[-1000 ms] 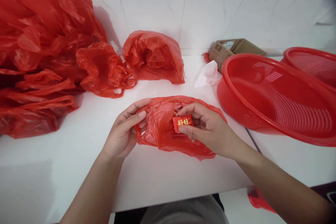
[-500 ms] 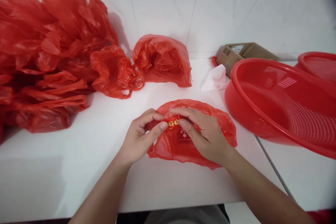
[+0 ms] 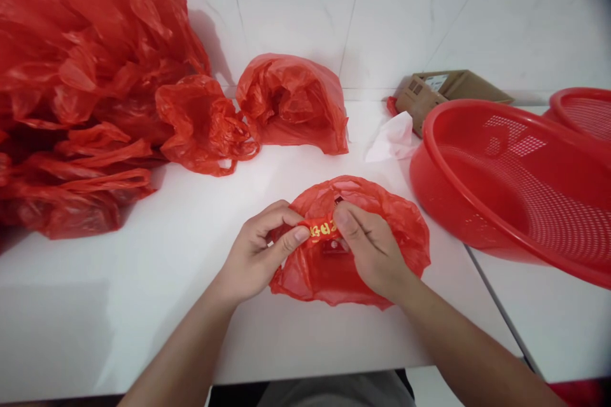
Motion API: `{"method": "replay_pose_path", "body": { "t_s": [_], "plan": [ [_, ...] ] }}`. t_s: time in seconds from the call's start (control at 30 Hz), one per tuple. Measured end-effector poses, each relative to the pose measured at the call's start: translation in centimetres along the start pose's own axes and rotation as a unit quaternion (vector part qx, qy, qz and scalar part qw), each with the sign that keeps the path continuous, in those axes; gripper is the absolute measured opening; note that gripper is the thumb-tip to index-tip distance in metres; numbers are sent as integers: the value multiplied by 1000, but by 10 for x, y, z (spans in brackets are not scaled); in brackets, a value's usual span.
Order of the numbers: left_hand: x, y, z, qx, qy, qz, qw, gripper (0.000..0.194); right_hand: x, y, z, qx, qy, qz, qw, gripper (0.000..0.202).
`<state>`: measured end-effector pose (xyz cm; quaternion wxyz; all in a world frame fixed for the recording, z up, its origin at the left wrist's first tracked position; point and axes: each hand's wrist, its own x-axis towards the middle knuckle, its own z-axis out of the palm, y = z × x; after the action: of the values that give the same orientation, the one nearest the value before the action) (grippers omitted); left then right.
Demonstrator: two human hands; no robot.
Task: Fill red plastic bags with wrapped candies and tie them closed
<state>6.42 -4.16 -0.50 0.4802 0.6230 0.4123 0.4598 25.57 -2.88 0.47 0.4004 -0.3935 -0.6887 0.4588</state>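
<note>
Between my two hands stretches a red strip with yellow printed characters (image 3: 321, 229). My left hand (image 3: 267, 248) pinches its left end between thumb and fingers. At the other end, my right hand (image 3: 370, 245) is closed with the thumb pressed on the strip. Below lies a red plastic bag (image 3: 329, 280), spread open on the white table (image 3: 267, 343). A small dark-red printed piece (image 3: 335, 246) shows under the strip, partly hidden by my right hand. Whether it is joined to the strip I cannot tell.
Crumpled red plastic bags (image 3: 109, 76) pile up at the left. One more red bag (image 3: 293, 102) stands by the wall. At the right are a red perforated basket (image 3: 443, 197), a second basket (image 3: 582, 108), a cardboard box (image 3: 420, 102) and a pale tissue-like piece (image 3: 394, 138).
My right hand's fingers have curled from stretched out over the strip to a closed grip. More of the yellow lettering shows. My left hand keeps its pinch.
</note>
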Motion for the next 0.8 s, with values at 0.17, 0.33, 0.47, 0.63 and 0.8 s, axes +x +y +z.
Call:
{"method": "replay_pose_path", "body": {
  "t_s": [0.17, 0.33, 0.47, 0.63, 0.8],
  "plan": [
    [0, 2, 0, -19, 1, -23, 1000, 19, -3, 1, 3, -5, 3, 30, 1000, 41],
    [1, 3, 2, -8, 11, -41, 999, 24, -1, -2, -4, -44, 15, 15, 999, 41],
    [2, 2, -2, 9, 86, -29, 996, 34, 3, -6, -29, -94, 59, 39, 993, 44],
    [-1, 1, -7, -40, 126, -42, 990, 32, 1, 5, -43, -168, -72, 135, 974, 25],
    [-1, 3, -6, -21, 114, -65, 991, 25, -13, -11, -67, -188, 16, 127, 974, 31]
  ]
}}
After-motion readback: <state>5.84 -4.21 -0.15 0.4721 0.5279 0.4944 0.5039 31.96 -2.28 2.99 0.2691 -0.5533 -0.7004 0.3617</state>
